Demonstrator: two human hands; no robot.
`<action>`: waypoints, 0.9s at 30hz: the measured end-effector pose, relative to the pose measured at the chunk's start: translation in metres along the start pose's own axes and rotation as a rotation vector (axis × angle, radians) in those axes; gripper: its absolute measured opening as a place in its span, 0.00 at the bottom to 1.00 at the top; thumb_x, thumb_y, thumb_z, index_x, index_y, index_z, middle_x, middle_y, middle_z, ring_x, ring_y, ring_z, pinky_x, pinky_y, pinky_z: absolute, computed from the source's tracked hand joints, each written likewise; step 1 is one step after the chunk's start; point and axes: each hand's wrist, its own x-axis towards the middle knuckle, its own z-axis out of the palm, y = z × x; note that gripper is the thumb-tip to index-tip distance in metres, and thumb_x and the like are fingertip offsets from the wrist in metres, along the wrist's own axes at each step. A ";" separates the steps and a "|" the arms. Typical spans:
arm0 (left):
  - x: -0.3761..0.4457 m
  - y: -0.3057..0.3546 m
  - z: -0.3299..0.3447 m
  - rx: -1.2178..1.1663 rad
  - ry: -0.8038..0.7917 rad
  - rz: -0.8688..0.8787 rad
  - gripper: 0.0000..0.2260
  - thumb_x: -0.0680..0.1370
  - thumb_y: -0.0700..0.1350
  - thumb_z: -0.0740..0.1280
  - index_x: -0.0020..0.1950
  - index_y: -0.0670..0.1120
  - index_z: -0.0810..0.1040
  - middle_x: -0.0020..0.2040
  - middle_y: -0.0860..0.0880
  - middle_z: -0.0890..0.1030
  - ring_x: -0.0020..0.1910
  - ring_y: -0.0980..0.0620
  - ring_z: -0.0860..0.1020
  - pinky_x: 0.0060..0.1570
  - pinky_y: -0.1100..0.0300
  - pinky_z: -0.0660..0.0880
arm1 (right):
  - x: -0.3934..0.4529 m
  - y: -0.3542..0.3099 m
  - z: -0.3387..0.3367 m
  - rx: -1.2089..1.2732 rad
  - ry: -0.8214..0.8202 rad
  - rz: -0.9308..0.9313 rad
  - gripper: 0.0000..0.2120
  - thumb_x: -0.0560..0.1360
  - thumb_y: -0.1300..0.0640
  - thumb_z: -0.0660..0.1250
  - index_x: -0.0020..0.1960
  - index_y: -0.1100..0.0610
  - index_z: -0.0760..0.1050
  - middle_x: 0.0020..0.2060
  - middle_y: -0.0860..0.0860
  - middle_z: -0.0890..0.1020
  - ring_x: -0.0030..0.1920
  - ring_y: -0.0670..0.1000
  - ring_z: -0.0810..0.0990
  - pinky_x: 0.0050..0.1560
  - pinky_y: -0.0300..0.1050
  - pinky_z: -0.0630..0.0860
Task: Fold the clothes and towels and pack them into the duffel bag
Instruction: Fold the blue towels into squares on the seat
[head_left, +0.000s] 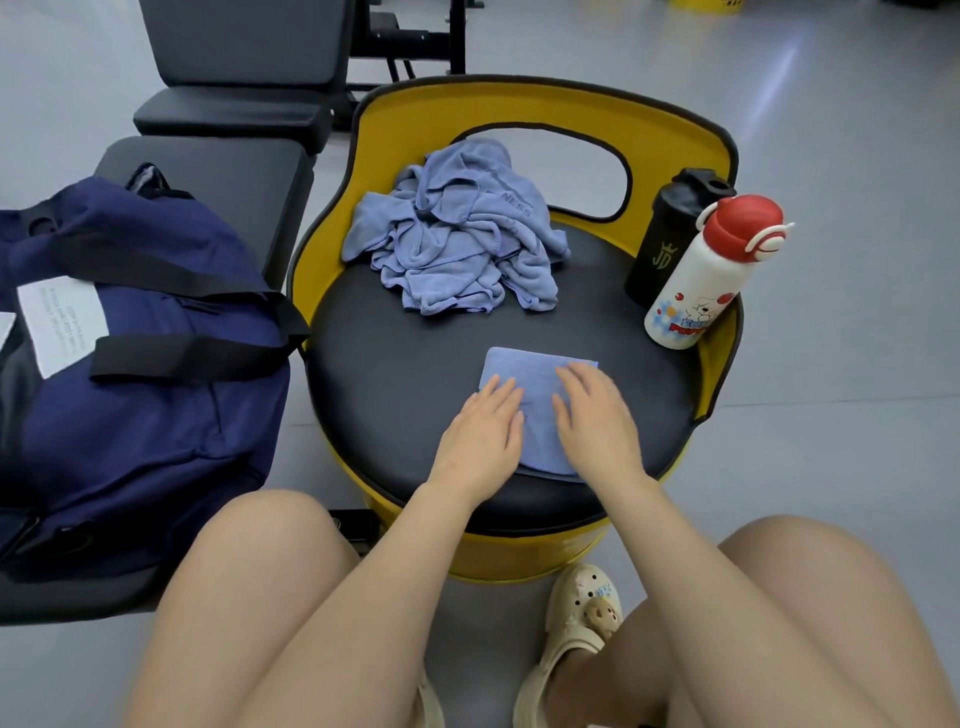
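Both your hands lie flat on the folded towel (535, 384), fingers straight, no grip closed on anything: left hand (480, 434) on its left half, right hand (597, 421) on its right half, pressing it down onto the black seat pad (415, 395) of the yellow stool.

Landmark is that seat pad. The folded towel sits at its near edge. The crumpled pile of blue towels (457, 244) sits at its far side, against the yellow backrest (519, 106). The navy duffel bag (130, 374) is just left of the pad, on a black bench; I can't tell if its zip is open. Two bottles stand at the pad's right edge, a black shaker (670, 234) and a white bottle with a red cap (711, 275).

Handling, my read: the towel is light, soft and limp, with no stiffness, so it will likely unfold if you lift it by one corner. Slide fingers under both short sides, thumbs on top, and carry it flat to the bag. The vinyl pad looks slick, so expect the fabric to slip when you push.

The pile looks tangled; take one layer by its hem, shake it free, and keep clear of the bottles.
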 end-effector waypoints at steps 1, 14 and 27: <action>0.004 -0.002 0.002 0.072 -0.009 -0.001 0.21 0.84 0.47 0.48 0.77 0.45 0.55 0.78 0.52 0.52 0.77 0.55 0.46 0.74 0.60 0.47 | -0.001 0.000 0.006 -0.032 -0.097 -0.020 0.23 0.83 0.53 0.53 0.75 0.60 0.59 0.75 0.56 0.60 0.76 0.55 0.56 0.74 0.48 0.53; 0.016 -0.018 0.013 0.367 -0.079 -0.042 0.24 0.84 0.50 0.42 0.78 0.45 0.42 0.78 0.49 0.41 0.77 0.52 0.41 0.74 0.57 0.42 | 0.012 0.005 0.033 -0.009 -0.313 0.008 0.27 0.83 0.47 0.44 0.78 0.56 0.42 0.78 0.51 0.41 0.77 0.49 0.38 0.75 0.45 0.38; 0.020 -0.084 -0.031 0.451 -0.084 -0.199 0.24 0.84 0.50 0.41 0.77 0.45 0.39 0.78 0.49 0.40 0.77 0.52 0.41 0.74 0.55 0.44 | 0.056 -0.071 0.062 -0.066 -0.341 -0.157 0.28 0.84 0.48 0.43 0.78 0.59 0.41 0.78 0.55 0.42 0.77 0.52 0.39 0.75 0.47 0.40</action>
